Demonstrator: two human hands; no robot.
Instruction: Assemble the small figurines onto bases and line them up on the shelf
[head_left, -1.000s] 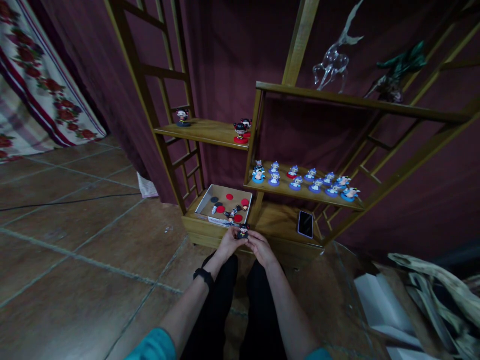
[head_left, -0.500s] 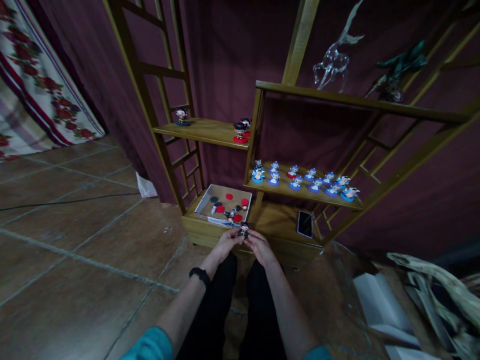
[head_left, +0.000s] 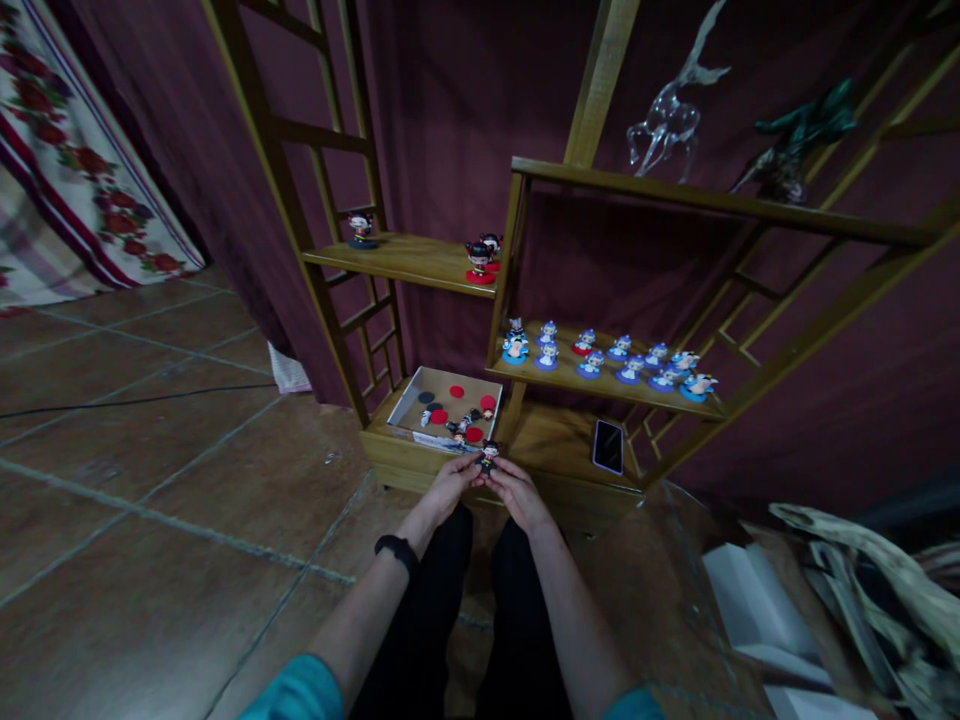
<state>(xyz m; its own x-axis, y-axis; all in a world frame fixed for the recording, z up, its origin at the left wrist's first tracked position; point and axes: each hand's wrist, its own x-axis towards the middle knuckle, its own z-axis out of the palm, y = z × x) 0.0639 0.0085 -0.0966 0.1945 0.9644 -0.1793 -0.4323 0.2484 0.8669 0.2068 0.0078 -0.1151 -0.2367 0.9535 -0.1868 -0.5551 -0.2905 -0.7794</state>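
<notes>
A small black-haired figurine [head_left: 489,453] on a dark round base stands upright between my fingertips, just in front of the shelf unit. My left hand [head_left: 453,482] grips its left side and my right hand [head_left: 517,487] its right side, both closed around the base. Right behind them sits an open white box [head_left: 405,409] with loose figurines and several red and dark discs inside. On the upper left shelf [head_left: 409,258], one similar figurine [head_left: 361,230] stands at the left end, and two on red bases [head_left: 480,260] stand at the right end.
Several blue-and-white figurines [head_left: 590,363] stand in two rows on the middle right shelf. A phone [head_left: 608,446] lies on the lowest board. Above, a clear glass deer [head_left: 670,122] and a dark green ornament [head_left: 795,140] share a shelf. White boxes [head_left: 761,605] lie on the floor at right.
My hands keep hold of the figurine in nearly the same place. The view has shifted very slightly; the shelf items have not moved.
</notes>
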